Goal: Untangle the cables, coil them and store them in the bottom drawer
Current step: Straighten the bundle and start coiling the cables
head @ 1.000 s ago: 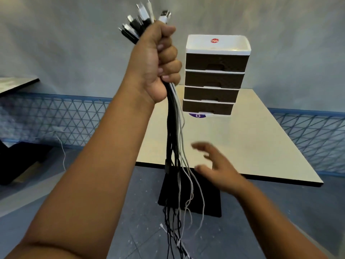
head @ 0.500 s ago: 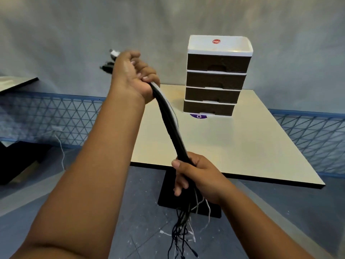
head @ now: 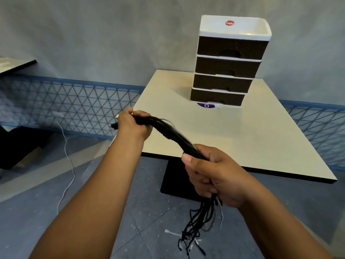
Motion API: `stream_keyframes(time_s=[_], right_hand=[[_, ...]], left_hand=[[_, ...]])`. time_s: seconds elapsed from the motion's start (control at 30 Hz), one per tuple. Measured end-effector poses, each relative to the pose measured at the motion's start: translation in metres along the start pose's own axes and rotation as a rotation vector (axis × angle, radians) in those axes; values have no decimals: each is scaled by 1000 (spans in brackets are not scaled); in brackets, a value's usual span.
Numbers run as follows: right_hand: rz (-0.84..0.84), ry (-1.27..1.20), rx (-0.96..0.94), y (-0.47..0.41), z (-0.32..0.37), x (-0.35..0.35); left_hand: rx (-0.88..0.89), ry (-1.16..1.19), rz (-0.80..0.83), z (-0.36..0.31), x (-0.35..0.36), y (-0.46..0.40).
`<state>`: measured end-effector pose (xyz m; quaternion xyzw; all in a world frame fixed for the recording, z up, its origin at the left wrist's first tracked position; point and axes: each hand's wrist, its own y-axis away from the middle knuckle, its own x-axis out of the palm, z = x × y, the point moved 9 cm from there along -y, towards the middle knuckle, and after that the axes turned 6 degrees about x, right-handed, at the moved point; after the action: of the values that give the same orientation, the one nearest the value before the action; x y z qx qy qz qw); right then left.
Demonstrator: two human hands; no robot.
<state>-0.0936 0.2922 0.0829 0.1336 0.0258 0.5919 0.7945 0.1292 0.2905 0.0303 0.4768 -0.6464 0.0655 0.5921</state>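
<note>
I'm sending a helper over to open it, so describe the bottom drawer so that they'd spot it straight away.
On the cream table stands a small white drawer tower with four dark brown fronts. The bottom drawer is the lowest front, next to the tabletop, just above a round purple sticker; the other three are stacked above it.

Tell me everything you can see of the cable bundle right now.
The cable bundle is mostly black cords with a few white ones, gathered straight. The left hand grips one end, where plugs poke out behind the fist; the right hand grips it lower down. It slants over the table edge, touching only the hands. Below the right hand, loose ends hang splayed above the floor.
</note>
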Motion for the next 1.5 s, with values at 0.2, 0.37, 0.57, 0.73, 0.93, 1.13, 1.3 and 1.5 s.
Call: stream_keyframes(time_s=[0.2, 0.37, 0.57, 0.73, 0.93, 1.13, 1.3, 1.5], right_hand=[[-18, -53, -53, -3, 33, 7], [-89, -9, -22, -11, 41, 10], [-105, 31, -25, -11, 44, 11], [-76, 31, -162, -8, 52, 10], [-183, 143, -240, -18, 47, -16], [-483, 476, -201, -43, 1, -48], [-432, 585, -65, -61, -47, -59], [-295, 854, 137, -68, -86, -73]], left_hand=[[-232, -289, 572, 49, 2, 58], [-372, -710, 883, 90, 17, 144], [-152, -944, 888, 75, 46, 156], [-6, -1042, 974, 70, 70, 163], [111, -879, 958, 55, 118, 152], [-161, -306, 716, 27, 145, 107], [-120, -262, 666, 14, 161, 94], [-82, -130, 634, -5, 170, 88]])
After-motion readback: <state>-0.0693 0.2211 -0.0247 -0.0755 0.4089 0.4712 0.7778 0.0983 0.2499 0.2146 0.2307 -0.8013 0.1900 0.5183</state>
